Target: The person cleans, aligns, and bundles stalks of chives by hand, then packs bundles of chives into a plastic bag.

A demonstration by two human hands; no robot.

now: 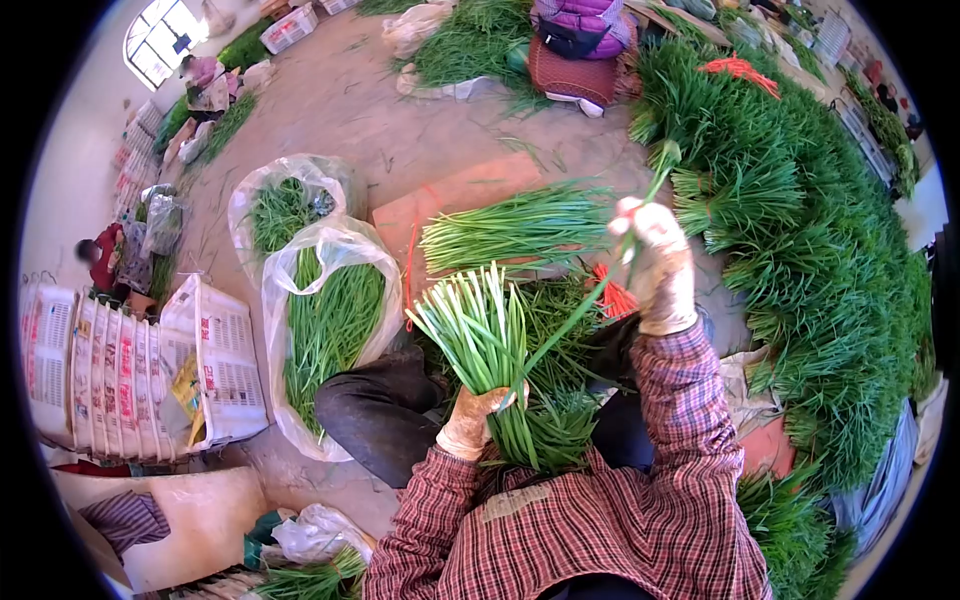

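My left hand (478, 420) is wrapped around a thick bunch of garlic chives (480, 335) above my lap. Its white stem ends point up and away from me, and the green leaves (545, 430) hang back toward my body. Raised to the right, my right hand (655, 245) is closed on a few chive strands (660, 175). A long green leaf (570, 325) slants between that hand and the bunch. Just beyond the bunch, a laid-out pile of chives (515, 228) rests on a reddish-brown board (460, 190).
Red ties (615, 293) lie near my right knee. Clear plastic bags (335, 330) of greens stand at left, beside white crates (225, 360). A large bank of chive bundles (800, 220) curves along the right. Other people (585, 40) sit farther off.
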